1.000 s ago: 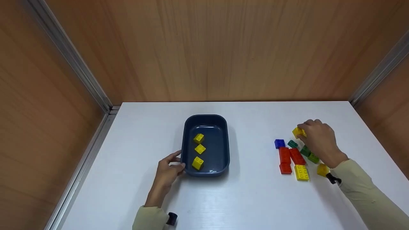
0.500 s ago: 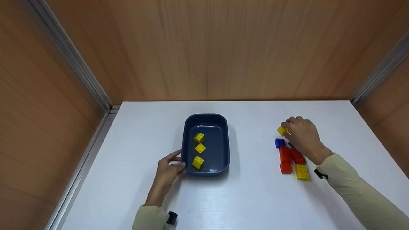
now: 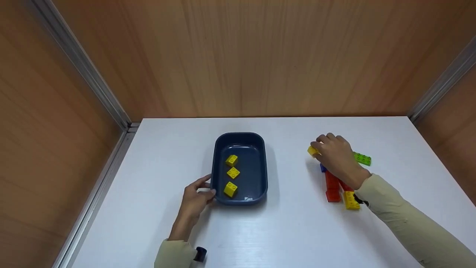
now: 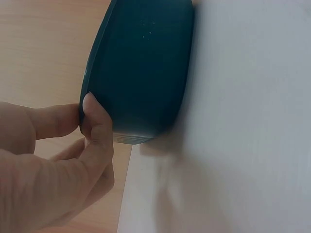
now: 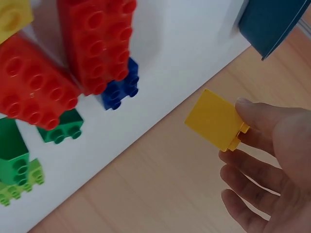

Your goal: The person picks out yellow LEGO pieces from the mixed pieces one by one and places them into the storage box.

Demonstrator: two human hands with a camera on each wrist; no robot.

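My left hand [image 3: 194, 204] pinches the left rim of a dark blue dish [image 3: 254, 171], thumb and fingers on either side of its edge [image 4: 85, 82]. Three yellow toy bricks, a far one [image 3: 231, 160], a middle one [image 3: 233, 172] and a near one [image 3: 230, 189], lie inside the dish along its left half. Over to the right, my right hand [image 3: 337, 156] holds another yellow toy brick [image 5: 214, 120] between thumb and fingertips, raised above the white table. The brick's studs point towards the palm in the right wrist view.
Under my right forearm lie red bricks [image 3: 333, 181], a blue brick [image 5: 119, 87], a larger yellow brick [image 3: 351, 201] and green bricks [image 5: 63, 126], partly covered in the head view. A light green brick [image 3: 362, 158] lies beyond. Wooden panels [image 3: 238, 59] border the table.
My right hand has travelled left with the yellow brick, passing over the pile towards the dish. The light green brick has come into sight behind it. My left hand and the dish stay put.
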